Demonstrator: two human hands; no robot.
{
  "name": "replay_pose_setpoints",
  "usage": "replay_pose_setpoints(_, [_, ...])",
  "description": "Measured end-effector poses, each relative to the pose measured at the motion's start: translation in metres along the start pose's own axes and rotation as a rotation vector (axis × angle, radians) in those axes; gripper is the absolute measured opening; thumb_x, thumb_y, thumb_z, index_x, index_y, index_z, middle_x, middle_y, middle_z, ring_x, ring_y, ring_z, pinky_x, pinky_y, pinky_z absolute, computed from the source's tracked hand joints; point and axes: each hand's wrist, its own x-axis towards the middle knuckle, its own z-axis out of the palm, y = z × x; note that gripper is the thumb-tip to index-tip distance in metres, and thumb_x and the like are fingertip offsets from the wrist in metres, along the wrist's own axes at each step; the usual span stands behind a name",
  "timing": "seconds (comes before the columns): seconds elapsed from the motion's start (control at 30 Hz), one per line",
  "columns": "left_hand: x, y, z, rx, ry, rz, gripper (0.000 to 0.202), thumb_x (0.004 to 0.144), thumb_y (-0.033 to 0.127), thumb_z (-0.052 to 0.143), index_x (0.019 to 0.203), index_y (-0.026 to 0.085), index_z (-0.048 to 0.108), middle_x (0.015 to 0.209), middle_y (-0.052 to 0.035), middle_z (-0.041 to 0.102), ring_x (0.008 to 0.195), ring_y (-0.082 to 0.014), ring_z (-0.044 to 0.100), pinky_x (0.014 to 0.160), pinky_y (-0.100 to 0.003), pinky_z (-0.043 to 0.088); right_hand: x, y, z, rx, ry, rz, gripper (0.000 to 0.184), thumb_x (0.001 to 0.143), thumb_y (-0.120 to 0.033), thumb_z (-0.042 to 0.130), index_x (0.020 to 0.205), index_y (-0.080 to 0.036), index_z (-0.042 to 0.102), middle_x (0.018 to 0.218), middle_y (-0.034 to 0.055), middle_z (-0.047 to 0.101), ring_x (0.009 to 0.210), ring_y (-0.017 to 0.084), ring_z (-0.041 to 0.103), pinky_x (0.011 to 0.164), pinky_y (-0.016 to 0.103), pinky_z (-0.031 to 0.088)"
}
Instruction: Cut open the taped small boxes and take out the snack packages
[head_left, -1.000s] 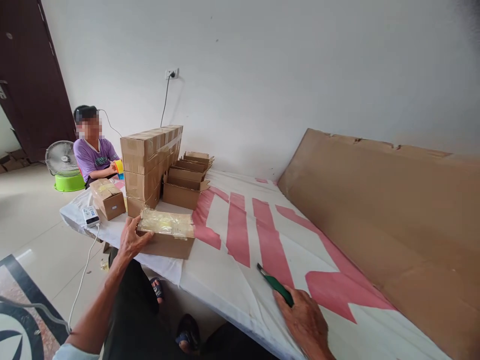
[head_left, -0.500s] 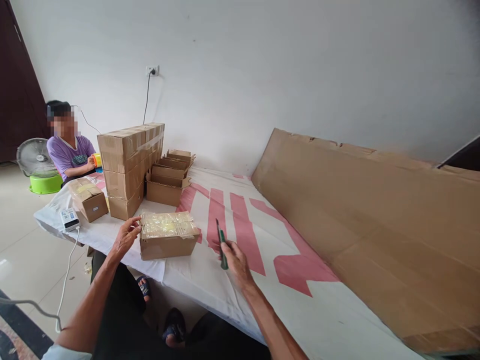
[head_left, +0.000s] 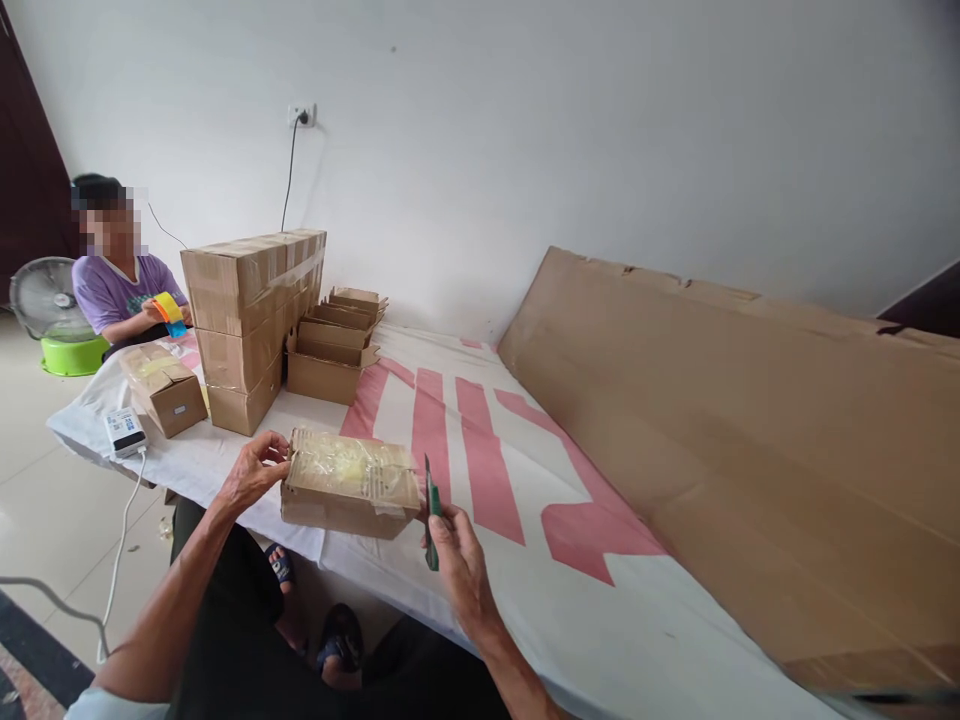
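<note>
A taped cardboard box (head_left: 351,490) lies near the front edge of the cloth-covered table, clear tape across its top. My left hand (head_left: 257,472) grips the box's left end between bent fingers and thumb. In my right hand (head_left: 457,555), closed around the handle, is a green utility knife (head_left: 433,520) with its blade pointing up. The knife stands beside the box's right end; whether the right fingers touch the cardboard is hard to tell.
Stacked sealed boxes (head_left: 236,335) and several open boxes (head_left: 322,370) stand behind. Left are another taped box (head_left: 169,395) and a white device (head_left: 124,432) with a cable. A person (head_left: 124,285) sits beyond. A large cardboard sheet (head_left: 735,450) leans at right.
My right hand has brought the knife left, up to the box's right end. The box has turned slightly, its right end nearer me. The view has shifted a little.
</note>
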Motion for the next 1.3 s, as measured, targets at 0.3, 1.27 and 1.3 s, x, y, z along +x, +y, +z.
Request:
replay_pose_setpoints(0.3, [-0.007,0.010,0.015,0.121,-0.040,0.064,0.017,0.077,0.035,0.072,0.083,0.020,0.077,0.096,-0.0049,0.074,0.083,-0.0185,0.070,0.071,-0.027,0.054,-0.013,-0.005,-0.024,-0.022,0.019,-0.020,0.051,0.094,-0.071,0.060,0.114,-0.024,0.064,0.091,0.0078,0.071,0.075,0.023,0.060,0.075,0.039,0.057])
replay_pose_setpoints(1.27, [-0.006,0.016,0.020,-0.058,-0.289,0.023,0.049,0.071,0.020,0.075,0.118,0.026,0.083,0.144,-0.0111,0.062,0.132,-0.0322,0.059,0.079,-0.029,0.062,0.081,-0.141,0.010,-0.464,-0.677,-0.420,0.039,0.103,-0.048,0.049,0.100,-0.023,0.079,0.090,0.0047,0.078,0.079,0.021,0.065,0.076,0.033,0.049])
replay_pose_setpoints(1.3, [-0.007,0.015,0.021,-0.056,-0.285,0.025,0.049,0.071,0.019,0.074,0.118,0.026,0.083,0.144,-0.0110,0.062,0.131,-0.0319,0.059,0.078,-0.028,0.062,0.083,-0.143,0.012,-0.470,-0.688,-0.424,0.039,0.103,-0.047,0.049,0.101,-0.023,0.079,0.093,0.0052,0.079,0.081,0.021,0.067,0.078,0.033,0.049])
